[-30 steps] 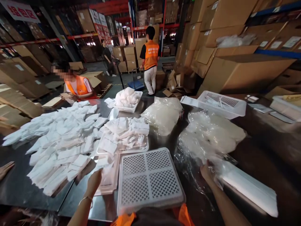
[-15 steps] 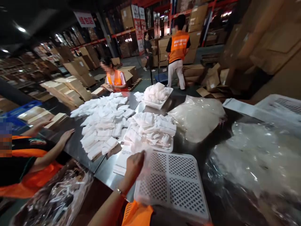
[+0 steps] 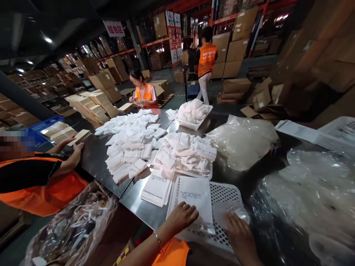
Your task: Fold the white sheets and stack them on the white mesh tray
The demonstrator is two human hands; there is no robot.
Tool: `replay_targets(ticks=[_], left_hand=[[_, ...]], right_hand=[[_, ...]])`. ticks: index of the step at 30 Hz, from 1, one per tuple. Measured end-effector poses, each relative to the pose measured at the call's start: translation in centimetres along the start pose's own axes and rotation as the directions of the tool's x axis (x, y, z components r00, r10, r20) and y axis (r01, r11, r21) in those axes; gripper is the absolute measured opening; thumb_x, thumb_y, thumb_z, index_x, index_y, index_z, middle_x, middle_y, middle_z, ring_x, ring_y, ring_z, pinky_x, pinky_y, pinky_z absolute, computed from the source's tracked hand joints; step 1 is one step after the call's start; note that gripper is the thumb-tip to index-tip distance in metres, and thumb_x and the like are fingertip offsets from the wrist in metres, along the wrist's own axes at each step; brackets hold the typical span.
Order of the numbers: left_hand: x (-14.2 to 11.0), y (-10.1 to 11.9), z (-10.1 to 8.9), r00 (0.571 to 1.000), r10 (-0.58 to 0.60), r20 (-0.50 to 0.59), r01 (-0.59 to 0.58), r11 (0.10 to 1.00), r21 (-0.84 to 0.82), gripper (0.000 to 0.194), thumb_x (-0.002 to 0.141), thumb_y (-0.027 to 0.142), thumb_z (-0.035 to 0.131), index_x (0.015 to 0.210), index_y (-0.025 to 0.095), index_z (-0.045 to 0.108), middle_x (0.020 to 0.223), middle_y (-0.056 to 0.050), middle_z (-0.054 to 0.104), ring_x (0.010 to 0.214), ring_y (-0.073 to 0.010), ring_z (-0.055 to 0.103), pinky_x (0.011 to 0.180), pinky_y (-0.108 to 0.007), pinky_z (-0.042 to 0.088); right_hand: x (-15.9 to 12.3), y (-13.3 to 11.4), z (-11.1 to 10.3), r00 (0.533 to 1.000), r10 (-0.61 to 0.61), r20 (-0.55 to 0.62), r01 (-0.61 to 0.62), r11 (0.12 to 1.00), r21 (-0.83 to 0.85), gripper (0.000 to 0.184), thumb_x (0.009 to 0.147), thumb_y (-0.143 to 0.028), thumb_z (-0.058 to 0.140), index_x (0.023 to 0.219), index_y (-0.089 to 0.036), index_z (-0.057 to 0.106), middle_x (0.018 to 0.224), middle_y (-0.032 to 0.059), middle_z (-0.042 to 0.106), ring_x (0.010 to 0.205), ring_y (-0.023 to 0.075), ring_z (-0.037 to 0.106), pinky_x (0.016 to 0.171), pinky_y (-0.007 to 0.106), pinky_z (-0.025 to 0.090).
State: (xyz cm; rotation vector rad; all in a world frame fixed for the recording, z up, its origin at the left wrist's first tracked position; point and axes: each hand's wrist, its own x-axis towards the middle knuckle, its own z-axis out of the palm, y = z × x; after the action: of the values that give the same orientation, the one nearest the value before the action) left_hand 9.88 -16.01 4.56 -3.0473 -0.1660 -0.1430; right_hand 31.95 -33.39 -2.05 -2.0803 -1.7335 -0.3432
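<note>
A flat white packet (image 3: 194, 190) printed with grey lettering lies on an upturned white plastic basket (image 3: 230, 190) in front of me. My left hand (image 3: 183, 217) rests over the packet's lower left part, its fingers loosely bent and apart. On the basket's right half, my right hand (image 3: 240, 234) is stretched out and blurred over a clear plastic bag (image 3: 226, 212). To the left of the basket lies a small stack of similar printed white packets (image 3: 155, 186). Just behind, a white tray (image 3: 206, 175) is heaped with small white wrapped packs (image 3: 183, 151).
More white packs (image 3: 130, 144) spread over the metal table (image 3: 94, 159). Large clear bags (image 3: 305, 192) lie at right. A co-worker's hand (image 3: 74, 151) touches a wooden stack at left, above a plastic-lined bin (image 3: 77, 225). Another co-worker (image 3: 145, 92) sits across the table.
My left hand, earlier raised with a thin translucent sheet, is now lower over the basket. A printed white packet now lies on the basket. My right hand has come into view.
</note>
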Motion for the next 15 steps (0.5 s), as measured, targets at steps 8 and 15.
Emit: replay_targets(ticks=[8,15], left_hand=[[-0.2,-1.7,0.0,0.987,0.159,0.028,-0.158,0.987,-0.028,0.017,0.094,0.025,0.053,0.080,0.016,0.057,0.098,-0.004,0.063,0.078,-0.0153,0.057,0.056,-0.030,0.034],[-0.1,-0.1,1.8,1.000,0.005,0.022,-0.004,0.998,-0.066,0.010,0.092,0.024,0.057,0.087,0.015,0.059,0.098,-0.004,0.060,0.084,-0.0168,0.054,0.062,-0.030,0.038]], right_hand=[[2.3,2.2,1.3,0.992,-0.025,0.121,0.027,1.000,-0.009,0.053,0.067,-0.005,0.045,0.114,-0.019,0.068,0.117,0.0081,0.068,0.110,0.0252,0.062,0.094,0.039,0.052],[1.9,-1.2,1.3,0.989,-0.044,0.141,0.017,0.982,0.187,0.066,0.063,0.000,0.036,0.120,-0.018,0.065,0.118,0.0080,0.068,0.109,0.0249,0.064,0.091,0.040,0.054]])
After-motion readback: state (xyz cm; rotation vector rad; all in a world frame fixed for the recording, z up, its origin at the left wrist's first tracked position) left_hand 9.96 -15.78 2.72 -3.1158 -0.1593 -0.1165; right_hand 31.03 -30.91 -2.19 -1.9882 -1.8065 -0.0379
